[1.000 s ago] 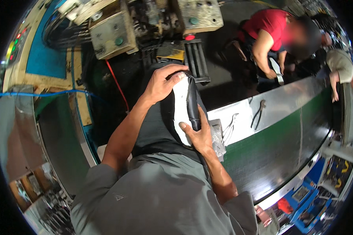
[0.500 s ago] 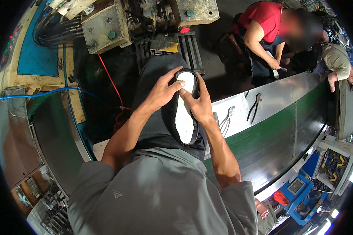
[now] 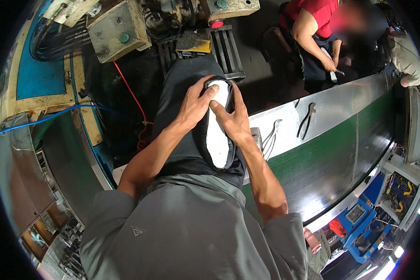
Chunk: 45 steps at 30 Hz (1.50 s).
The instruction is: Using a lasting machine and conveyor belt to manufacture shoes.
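Reachable from above at the near end of the black-and-white shoe (image 3: pixel 217 142); covered at its far end by left hand (image 3: pixel 194 105) and right hand (image 3: pixel 234 120). To the right, open over the green belt (image 3: pixel 326 144), past two pliers (image 3: pixel 306 122) (one dark, one paler) along the metal ledge (image 3: pixel 347 94). Far right, blocked by a co-worker (image 3: pixel 324 16). Far left, obstructed by a control box (image 3: pixel 116 33); nearer, by red hose (image 3: pixel 130 91) and blue hose (image 3: pixel 56 114).

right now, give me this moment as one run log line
left hand: holds shoe part; right hand: holds shoe part; thumbs: on white face; dark pliers: on metal ledge
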Each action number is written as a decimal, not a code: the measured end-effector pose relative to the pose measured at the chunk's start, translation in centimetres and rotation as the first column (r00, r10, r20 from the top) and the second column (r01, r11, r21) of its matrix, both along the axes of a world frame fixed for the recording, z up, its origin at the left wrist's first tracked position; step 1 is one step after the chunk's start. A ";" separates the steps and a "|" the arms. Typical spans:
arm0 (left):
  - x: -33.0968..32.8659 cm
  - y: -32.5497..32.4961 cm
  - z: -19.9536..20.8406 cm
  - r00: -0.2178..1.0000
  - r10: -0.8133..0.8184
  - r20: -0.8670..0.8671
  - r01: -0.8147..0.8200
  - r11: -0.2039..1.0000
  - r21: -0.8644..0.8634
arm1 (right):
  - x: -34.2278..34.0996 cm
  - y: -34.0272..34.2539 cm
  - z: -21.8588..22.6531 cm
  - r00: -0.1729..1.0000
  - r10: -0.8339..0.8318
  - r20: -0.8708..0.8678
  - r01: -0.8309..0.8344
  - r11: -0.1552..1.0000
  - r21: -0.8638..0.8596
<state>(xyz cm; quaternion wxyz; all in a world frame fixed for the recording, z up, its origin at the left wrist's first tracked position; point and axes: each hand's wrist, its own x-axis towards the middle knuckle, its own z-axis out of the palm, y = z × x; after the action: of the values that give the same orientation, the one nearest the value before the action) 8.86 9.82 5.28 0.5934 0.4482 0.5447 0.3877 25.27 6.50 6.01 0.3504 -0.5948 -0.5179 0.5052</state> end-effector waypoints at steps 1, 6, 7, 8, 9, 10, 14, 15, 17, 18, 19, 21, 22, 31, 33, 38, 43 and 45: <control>0.3 0.2 -0.1 1.000 0.005 -0.016 -0.005 0.999 0.032 | 0.1 0.1 -0.2 1.000 -0.005 0.018 0.004 0.999 0.032; 1.3 0.0 -0.9 0.997 0.024 -0.067 -0.018 0.997 0.081 | 0.0 -0.1 -0.5 0.997 -0.042 0.064 0.036 0.996 0.081; 1.7 -0.2 -1.1 0.993 0.044 -0.107 -0.033 0.994 0.108 | 0.0 -0.3 -0.7 0.994 -0.059 0.092 0.051 0.995 0.089; 2.0 -0.2 -1.1 0.987 0.067 -0.147 -0.046 0.989 0.139 | 0.1 -0.3 -0.7 0.990 -0.076 0.119 0.064 0.993 0.101; 2.1 -0.1 -1.2 0.987 0.064 -0.147 -0.044 0.990 0.137 | 0.3 -0.2 -0.7 0.990 -0.079 0.119 0.067 0.993 0.099; 2.1 0.0 -1.2 0.989 0.033 -0.146 -0.017 0.994 0.111 | 0.4 -0.2 -0.7 0.993 -0.066 0.101 0.057 0.994 0.089; 1.9 -1.2 0.4 0.904 -0.024 0.427 0.067 0.994 -0.086 | 1.8 -0.6 -0.7 0.898 -0.097 -0.428 0.027 0.986 -0.167; 1.9 -1.3 -0.3 0.903 -0.024 0.428 0.069 0.994 -0.089 | 3.0 -1.2 -1.8 0.776 -0.167 -0.607 -0.008 0.962 -0.275; 1.7 -1.6 -1.7 0.654 0.087 0.752 0.125 0.967 -0.221 | 4.0 -1.9 -3.5 0.534 -0.278 -0.798 -0.013 0.941 -0.337; 2.4 -2.2 -1.9 0.792 0.053 0.608 0.086 0.977 -0.197 | 3.5 -2.0 -4.1 0.602 -0.308 -0.736 0.041 0.933 -0.357; 2.6 -2.3 -2.1 0.793 0.053 0.607 0.087 0.976 -0.199 | 3.4 -2.1 -4.5 0.602 -0.310 -0.736 0.042 0.932 -0.359; 3.0 -1.8 -2.4 0.972 -0.011 0.236 0.000 0.999 0.046 | 3.3 -1.2 -3.9 0.877 -0.127 -0.463 0.036 0.979 -0.201; 3.2 -1.5 -2.4 0.989 -0.006 0.148 -0.004 0.998 0.069 | 3.2 -0.6 -3.5 0.933 -0.101 -0.347 0.042 0.984 -0.173; 1.9 -0.4 -2.0 0.981 0.189 0.033 -0.188 0.982 -0.020 | 0.7 -10.3 6.1 0.566 0.333 0.754 -0.471 0.881 -0.036; 1.1 1.4 -1.7 0.959 0.102 -0.263 -0.075 0.991 0.110 | 1.6 -11.5 4.7 0.547 0.308 0.779 -0.450 0.892 -0.036; -1.7 5.8 -2.1 0.935 0.025 -0.355 0.113 0.925 0.363 | 1.8 -10.6 5.2 0.523 0.254 0.814 -0.509 0.859 0.060; -5.1 4.8 -2.7 0.929 -0.125 -0.349 0.258 0.894 0.366 | 0.9 -10.5 6.4 0.470 0.304 0.829 -0.583 0.812 0.033; -6.6 4.7 0.0 0.879 -0.329 -0.345 0.435 0.849 0.298 | 1.1 -10.6 7.3 0.460 0.319 0.829 -0.626 0.779 0.047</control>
<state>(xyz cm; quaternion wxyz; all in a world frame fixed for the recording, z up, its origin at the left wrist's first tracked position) 2.28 14.48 5.25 0.4813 0.7016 0.4398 0.2875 26.39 -4.14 13.30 0.0287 -0.5099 -0.8426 0.1711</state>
